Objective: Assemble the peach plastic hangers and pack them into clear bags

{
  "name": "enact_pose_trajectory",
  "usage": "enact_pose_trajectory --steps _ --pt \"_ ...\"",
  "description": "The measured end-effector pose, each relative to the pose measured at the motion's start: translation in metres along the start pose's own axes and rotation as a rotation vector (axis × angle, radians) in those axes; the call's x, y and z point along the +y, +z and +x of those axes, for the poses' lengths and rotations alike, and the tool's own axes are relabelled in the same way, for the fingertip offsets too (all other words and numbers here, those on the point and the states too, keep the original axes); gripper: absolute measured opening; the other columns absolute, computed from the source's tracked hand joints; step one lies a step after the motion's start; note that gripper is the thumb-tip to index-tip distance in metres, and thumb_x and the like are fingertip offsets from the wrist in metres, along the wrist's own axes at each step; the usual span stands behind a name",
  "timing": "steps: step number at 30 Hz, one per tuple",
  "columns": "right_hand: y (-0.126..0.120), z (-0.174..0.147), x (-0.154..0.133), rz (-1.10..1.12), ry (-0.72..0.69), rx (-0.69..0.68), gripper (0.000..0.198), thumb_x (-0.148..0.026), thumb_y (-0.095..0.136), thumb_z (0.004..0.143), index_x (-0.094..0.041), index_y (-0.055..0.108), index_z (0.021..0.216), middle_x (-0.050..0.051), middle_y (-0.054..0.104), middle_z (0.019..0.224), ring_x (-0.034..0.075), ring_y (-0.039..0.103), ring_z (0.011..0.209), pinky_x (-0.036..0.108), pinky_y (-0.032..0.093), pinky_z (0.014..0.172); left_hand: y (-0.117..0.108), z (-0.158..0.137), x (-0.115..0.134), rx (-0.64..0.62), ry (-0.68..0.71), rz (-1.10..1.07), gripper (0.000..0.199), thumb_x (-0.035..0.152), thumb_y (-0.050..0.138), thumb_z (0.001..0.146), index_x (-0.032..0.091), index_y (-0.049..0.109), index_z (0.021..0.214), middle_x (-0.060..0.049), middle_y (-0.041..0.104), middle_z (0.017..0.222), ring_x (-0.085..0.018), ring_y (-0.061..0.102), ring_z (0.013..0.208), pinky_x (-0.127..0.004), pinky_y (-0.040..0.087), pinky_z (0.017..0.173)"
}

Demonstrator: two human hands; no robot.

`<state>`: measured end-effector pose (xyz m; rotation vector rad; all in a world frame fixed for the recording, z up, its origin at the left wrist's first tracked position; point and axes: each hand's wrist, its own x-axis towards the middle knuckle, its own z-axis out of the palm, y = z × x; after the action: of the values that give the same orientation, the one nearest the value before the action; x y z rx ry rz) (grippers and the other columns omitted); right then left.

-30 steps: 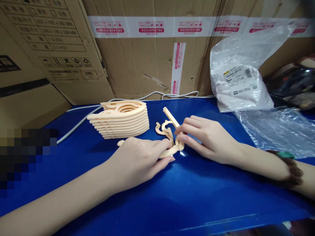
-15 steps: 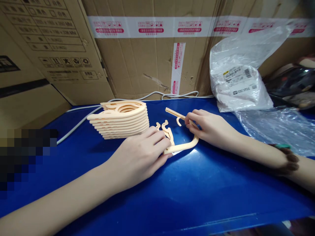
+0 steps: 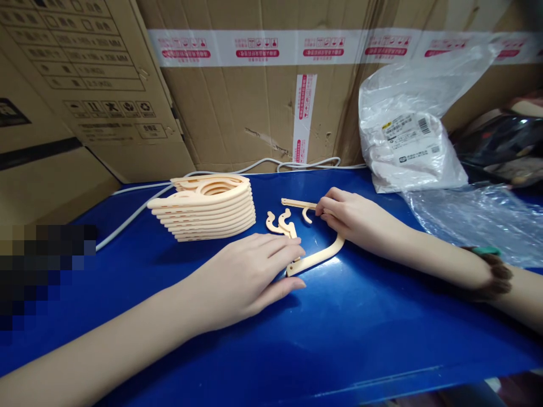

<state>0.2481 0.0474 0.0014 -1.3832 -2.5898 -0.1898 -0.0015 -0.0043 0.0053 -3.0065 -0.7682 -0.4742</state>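
Note:
A cream plastic folding hanger [image 3: 316,259] lies bent on the blue table, with one arm toward me and the other, bearing a small hook [image 3: 306,216], reaching away. My right hand [image 3: 352,217] pinches it near the bend and hides the joint. My left hand [image 3: 258,274] is open beside the hanger's near end, thumb and fingers apart. Just beyond those fingertips, two small cream hook pieces [image 3: 285,220] lie close together, partly covered by them. To their left stands a neat stack of cream hanger parts [image 3: 203,209].
Cardboard boxes [image 3: 237,113] wall off the back and left. A white cable [image 3: 263,161] runs along the table's rear edge. On the right sit a labelled plastic bag [image 3: 411,147] and clear plastic wrap [image 3: 470,220] on the blue table [image 3: 339,339].
My left hand has loosened from the hanger's near end, its thumb and fingers spreading. That end has shifted slightly toward me, and the far arm has swung a little. My right hand keeps its pinch.

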Motion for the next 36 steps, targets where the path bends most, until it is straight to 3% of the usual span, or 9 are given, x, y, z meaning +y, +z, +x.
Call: enact_pose_trajectory --steps 6,11,15,19,22,24,31,36 --pt "-0.004 0.003 -0.001 -0.146 -0.024 -0.027 0.025 -0.021 0.036 0.100 -0.014 0.060 0.098 0.010 0.062 0.097 0.021 0.060 0.080 0.035 0.041 0.076 -0.006 -0.001 0.005 0.101 0.024 0.038 0.030 0.031 0.041 0.102 0.012 0.064 0.103 -0.006 0.073 0.089 -0.021 0.069 0.078 -0.031 0.051 0.067" --pt "-0.002 0.003 0.002 -0.210 -0.050 0.008 0.012 -0.016 0.045 0.096 -0.014 0.056 0.095 0.008 0.065 0.093 0.021 0.061 0.081 0.033 0.036 0.073 -0.007 -0.001 0.005 0.170 0.023 0.056 0.024 0.021 0.045 0.100 0.013 0.066 0.094 -0.003 0.072 0.077 -0.016 0.068 0.065 -0.027 0.046 0.058" --pt "-0.006 0.002 -0.001 -0.281 -0.101 0.080 0.016 -0.020 0.044 0.098 -0.013 0.058 0.094 0.008 0.065 0.087 0.022 0.059 0.078 0.033 0.034 0.071 -0.007 -0.003 0.004 0.227 -0.009 0.116 0.022 0.021 0.048 0.098 0.015 0.066 0.089 0.000 0.070 0.072 -0.014 0.066 0.059 -0.027 0.042 0.052" --pt "-0.016 -0.003 -0.011 -0.158 -0.341 0.151 0.031 -0.033 0.039 0.102 -0.016 0.062 0.093 0.007 0.065 0.090 0.021 0.057 0.081 0.033 0.036 0.075 -0.005 -0.003 0.002 0.225 -0.141 0.204 0.018 0.025 0.050 0.096 0.018 0.065 0.089 0.001 0.070 0.077 -0.018 0.066 0.069 -0.029 0.042 0.055" --pt "-0.020 -0.008 -0.019 -0.007 -0.554 0.115 0.038 -0.042 0.039 0.101 -0.016 0.065 0.090 0.006 0.065 0.088 0.020 0.056 0.082 0.033 0.038 0.075 -0.002 -0.002 -0.002 0.183 -0.222 0.252 0.018 0.031 0.051 0.096 0.018 0.064 0.093 -0.003 0.070 0.089 -0.024 0.065 0.085 -0.032 0.045 0.061" --pt "-0.019 -0.010 -0.022 0.057 -0.613 0.090 0.037 -0.045 0.044 0.099 -0.016 0.065 0.089 0.005 0.064 0.084 0.019 0.056 0.082 0.032 0.039 0.075 0.001 -0.003 -0.005 0.163 -0.257 0.271 0.023 0.036 0.052 0.095 0.017 0.063 0.102 -0.005 0.069 0.096 -0.027 0.064 0.091 -0.035 0.047 0.063" --pt "-0.014 -0.010 -0.025 0.094 -0.623 0.047 0.024 -0.028 0.043 0.100 -0.017 0.062 0.091 0.005 0.063 0.087 0.017 0.055 0.081 0.031 0.042 0.086 0.004 -0.004 -0.005 0.145 -0.337 0.258 0.035 0.041 0.052 0.095 0.016 0.060 0.117 -0.008 0.070 0.108 -0.028 0.066 0.098 -0.035 0.050 0.067" --pt "-0.013 -0.010 -0.025 0.116 -0.547 0.048 0.023 -0.027 0.037 0.102 -0.017 0.054 0.090 0.005 0.061 0.082 0.017 0.055 0.074 0.030 0.043 0.071 0.002 -0.001 -0.002 0.073 -0.359 0.181 0.026 0.037 0.052 0.095 0.020 0.060 0.112 -0.005 0.069 0.104 -0.026 0.065 0.098 -0.032 0.049 0.066"
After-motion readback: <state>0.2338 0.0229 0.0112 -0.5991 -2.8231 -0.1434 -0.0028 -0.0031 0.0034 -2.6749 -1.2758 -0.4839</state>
